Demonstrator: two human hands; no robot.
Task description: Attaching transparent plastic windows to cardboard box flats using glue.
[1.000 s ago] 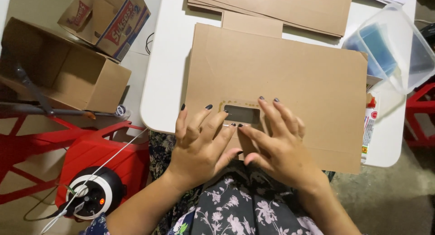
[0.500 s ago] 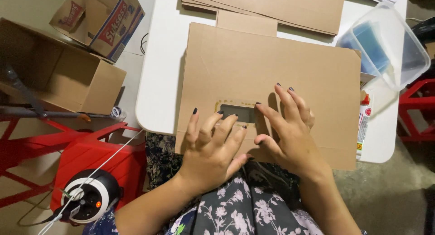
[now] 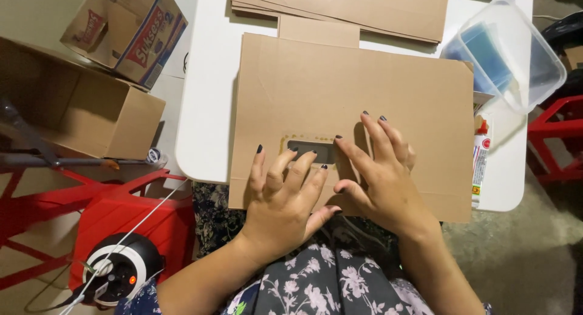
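Observation:
A flat brown cardboard sheet (image 3: pixel 352 90) lies on the white table (image 3: pixel 203 120). Near its front edge is a small dark rectangular window patch (image 3: pixel 311 151) with a glued rim. My left hand (image 3: pixel 285 205) lies flat on the cardboard, fingers spread, its fingertips on the patch's lower left. My right hand (image 3: pixel 379 169) presses flat beside it, with fingertips at the patch's right end. Neither hand holds anything.
More flat cardboard sheets (image 3: pixel 340 5) are stacked at the table's far side. A clear plastic tub (image 3: pixel 516 47) and a glue tube (image 3: pixel 480 163) sit at the right. Open cardboard boxes (image 3: pixel 79 108) stand on the left, above a red stool (image 3: pixel 127 218) and a cord reel (image 3: pixel 118 269).
Both hands have shifted slightly right on the cardboard and spread their fingers more, uncovering more of the dark patch.

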